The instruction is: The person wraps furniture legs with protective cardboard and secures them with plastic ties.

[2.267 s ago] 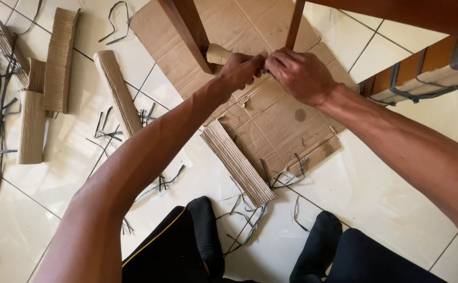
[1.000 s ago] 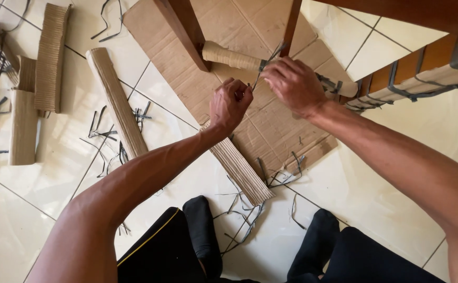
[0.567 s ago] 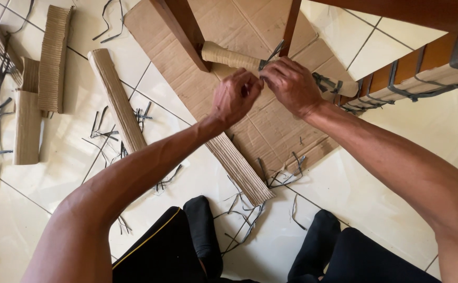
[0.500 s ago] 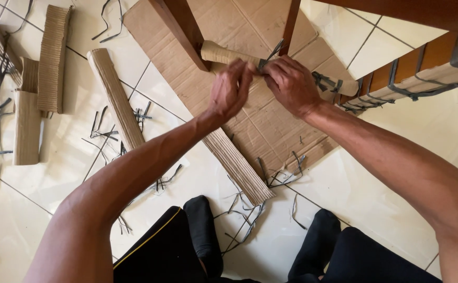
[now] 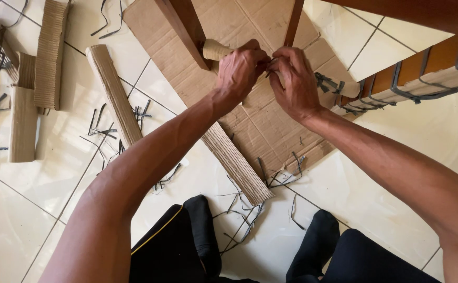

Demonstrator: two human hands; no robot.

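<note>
A cardboard-wrapped bar (image 5: 216, 50) is gripped by the left hand (image 5: 239, 71) and the right hand (image 5: 294, 84) above the flat cardboard sheet (image 5: 271, 126), near its far edge.

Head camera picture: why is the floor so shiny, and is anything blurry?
In the head view, daylight glares off the glossy floor tiles at right; the left hand and right hand on the cardboard roll look sharp, and soft shadows lie under the forearms; straight edges bow slightly near the corners.
</note>
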